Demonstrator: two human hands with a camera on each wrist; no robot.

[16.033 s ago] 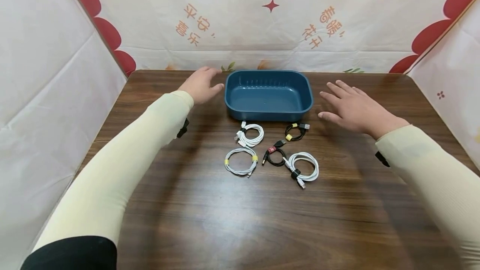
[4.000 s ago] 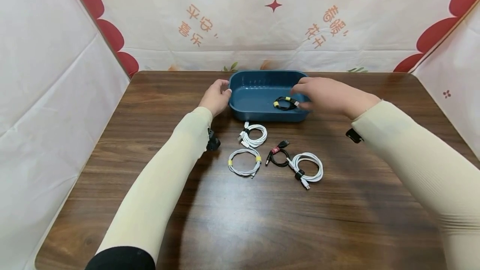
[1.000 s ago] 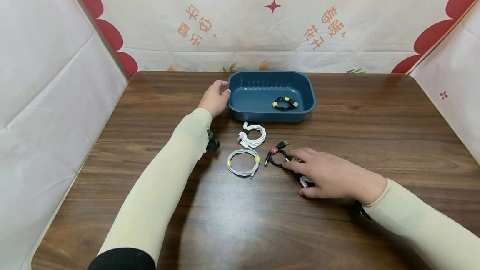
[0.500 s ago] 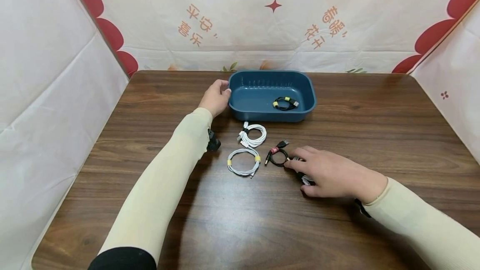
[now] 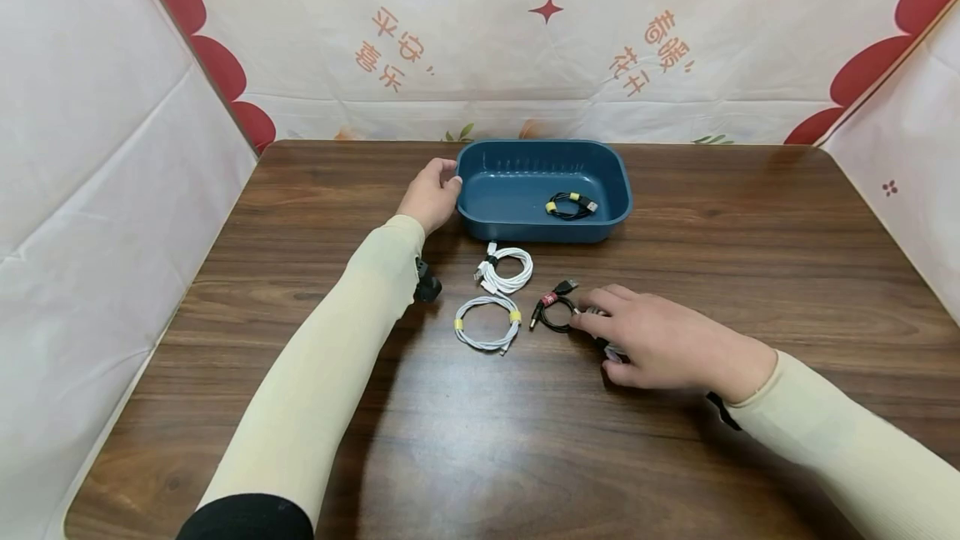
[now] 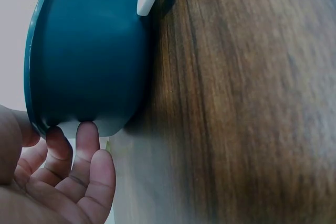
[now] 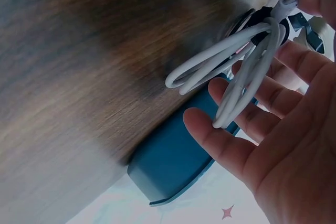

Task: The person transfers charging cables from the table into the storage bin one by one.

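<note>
At the left end of a blue plastic bin (image 5: 525,232), my left hand (image 5: 429,197) holds the rim. The left wrist view has its fingertips against the bin's outer wall, with the thumb at the rim. My right hand (image 5: 663,344) grips a coiled white cable (image 7: 251,74) with a black strap; most of the coil is hidden under the hand in the head view. In the right wrist view the coil lies across the fingers, the thumb by its connector, and looks raised off the wood. Inside the bin lies a black USB cable (image 5: 572,207) with yellow ties.
A white cable (image 5: 513,282) with a black strap lies before the bin. Nearer sits a pale grey cable (image 5: 486,347) with yellow ties. A black cable (image 5: 557,327) with a red tie touches or nearly touches the right fingertips. Cloth walls surround the wooden table (image 5: 465,457).
The black yellow-tied cable went from table to bin earlier. My right hand then left the bin for the white coil and has just risen slightly with it. My left hand stays on the rim.
</note>
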